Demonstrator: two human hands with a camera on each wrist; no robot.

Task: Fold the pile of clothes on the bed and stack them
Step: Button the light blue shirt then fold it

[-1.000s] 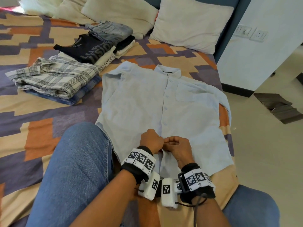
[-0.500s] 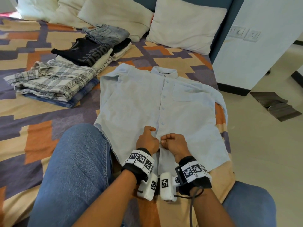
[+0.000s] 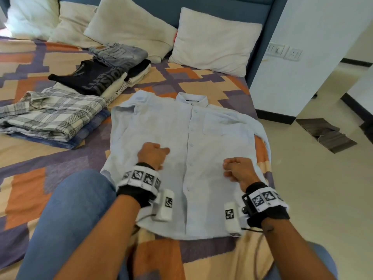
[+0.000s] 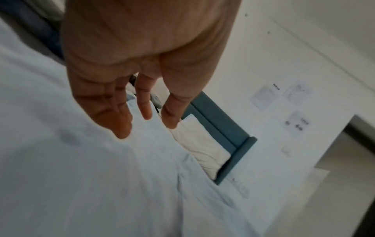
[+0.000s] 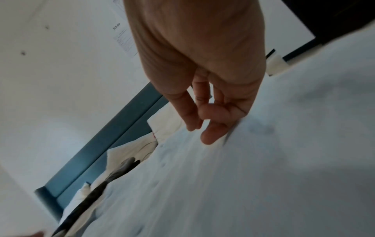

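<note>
Two hands are resting on the pale blue buttoned cotton shirt (image 3: 181, 150): my left hand (image 3: 152, 155) and right hand (image 3: 238, 168), fingers loosely extended, grasping nothing, flanking the placket. Its long axis is running away toward the collar, the folded plaid stack (image 3: 50, 116) lying far-left.

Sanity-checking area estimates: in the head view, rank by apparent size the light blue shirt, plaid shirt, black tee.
1. light blue shirt, clearly largest, spread flat and nearest.
2. plaid shirt, folded.
3. black tee, folded; farther off and partly covered, so its ranking is unsure.
</note>
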